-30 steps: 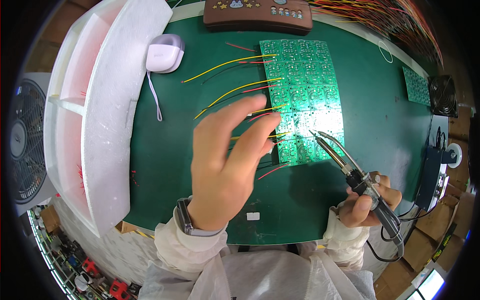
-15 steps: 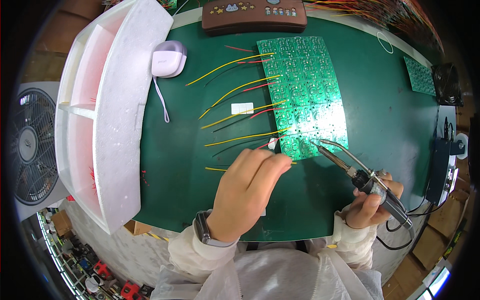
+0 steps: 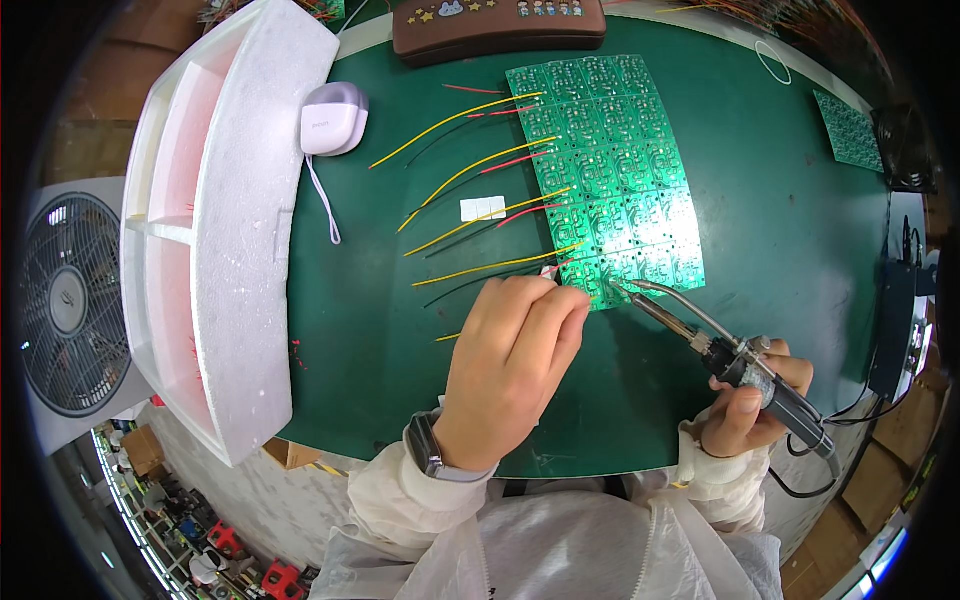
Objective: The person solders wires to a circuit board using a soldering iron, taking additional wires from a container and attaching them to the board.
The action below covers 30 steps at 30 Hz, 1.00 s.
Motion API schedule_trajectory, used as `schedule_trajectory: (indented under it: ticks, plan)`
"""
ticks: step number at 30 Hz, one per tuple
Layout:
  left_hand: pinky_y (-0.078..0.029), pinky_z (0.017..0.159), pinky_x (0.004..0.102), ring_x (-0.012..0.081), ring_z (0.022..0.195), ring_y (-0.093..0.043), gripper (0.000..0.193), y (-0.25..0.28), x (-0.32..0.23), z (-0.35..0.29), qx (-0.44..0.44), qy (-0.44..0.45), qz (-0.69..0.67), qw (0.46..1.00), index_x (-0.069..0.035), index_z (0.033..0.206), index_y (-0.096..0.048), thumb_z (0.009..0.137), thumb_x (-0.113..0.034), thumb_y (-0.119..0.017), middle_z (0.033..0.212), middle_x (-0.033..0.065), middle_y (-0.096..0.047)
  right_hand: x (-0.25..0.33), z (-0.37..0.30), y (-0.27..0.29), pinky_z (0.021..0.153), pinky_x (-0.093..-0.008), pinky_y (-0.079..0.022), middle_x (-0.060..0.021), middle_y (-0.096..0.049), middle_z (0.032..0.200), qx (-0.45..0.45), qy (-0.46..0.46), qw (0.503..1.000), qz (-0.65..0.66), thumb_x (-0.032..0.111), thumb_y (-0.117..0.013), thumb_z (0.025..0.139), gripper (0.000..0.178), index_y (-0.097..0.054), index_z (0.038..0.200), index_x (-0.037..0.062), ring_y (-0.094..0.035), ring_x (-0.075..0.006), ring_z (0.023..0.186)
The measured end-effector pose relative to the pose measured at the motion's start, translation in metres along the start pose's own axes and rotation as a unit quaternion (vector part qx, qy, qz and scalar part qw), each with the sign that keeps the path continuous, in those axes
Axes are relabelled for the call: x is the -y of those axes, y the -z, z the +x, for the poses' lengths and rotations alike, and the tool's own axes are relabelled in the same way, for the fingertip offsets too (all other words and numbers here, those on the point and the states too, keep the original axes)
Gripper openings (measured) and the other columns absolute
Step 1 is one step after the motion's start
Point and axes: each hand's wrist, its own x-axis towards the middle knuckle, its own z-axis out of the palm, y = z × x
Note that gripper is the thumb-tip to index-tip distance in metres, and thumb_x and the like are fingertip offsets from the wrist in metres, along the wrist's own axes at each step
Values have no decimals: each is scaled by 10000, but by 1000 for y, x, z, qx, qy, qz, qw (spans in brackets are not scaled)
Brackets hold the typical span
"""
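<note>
A green circuit board panel [image 3: 610, 180] lies on the green table mat [image 3: 380, 330], with several yellow, red and black wires [image 3: 480, 165] fanning out from its left edge. My left hand [image 3: 515, 365] rests at the panel's near left corner, fingers pinched on a wire end there; what lies under the fingertips is hidden. My right hand [image 3: 745, 400] grips a soldering iron [image 3: 720, 345], held like a pen. Its tip touches the panel's near edge, just right of my left fingertips.
A white foam tray [image 3: 215, 230] stands at the left. A small lilac device [image 3: 333, 117] with a cord sits beside it. A brown case [image 3: 497, 28] lies at the back, a smaller green board [image 3: 850, 130] far right, a fan [image 3: 70, 290] off the table's left.
My left hand came down from a raised, open pose above the wires and closed at the panel's near corner. The soldering iron tip moved in to the panel's edge.
</note>
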Motion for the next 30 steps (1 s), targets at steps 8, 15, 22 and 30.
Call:
schedule_trajectory:
  ticks: [8, 15, 22, 30]
  plan:
    - [-412, 548, 303, 215, 645, -515, 180, -4, 2, 0, 1, 11, -7, 1000, -26, 759, -563, 621, 53, -647, 736, 70, -516, -4, -3, 5, 578, -252, -387, -118, -509, 707, 18, 18, 1000, -16, 350, -634, 743, 441, -368, 860, 19, -450, -136, 587]
    - [-406, 551, 300, 212, 644, -511, 177, -4, 1, 2, 4, 9, 19, 1000, -31, 755, -564, 620, 46, -647, 723, 64, -517, -2, 1, 6, 544, -245, -424, -104, -517, 654, 46, 13, 999, -25, 340, -616, 759, 436, -361, 857, 0, -494, -123, 538]
    - [-399, 534, 292, 192, 625, -497, 172, -4, -2, 6, 12, 22, 18, 1000, -38, 744, -563, 615, 48, -637, 701, 51, -510, 1, 5, 1, 570, -254, -448, -84, -511, 608, 35, 16, 999, -25, 336, -594, 777, 416, -366, 840, -6, -500, -122, 531]
    - [-405, 523, 278, 186, 623, -503, 185, -7, -4, 4, 6, 36, 29, 999, -39, 743, -560, 605, 55, -640, 717, 51, -505, -1, 6, 2, 560, -254, -444, -74, -514, 597, 25, 24, 999, -34, 351, -599, 772, 428, -373, 839, -6, -498, -123, 531]
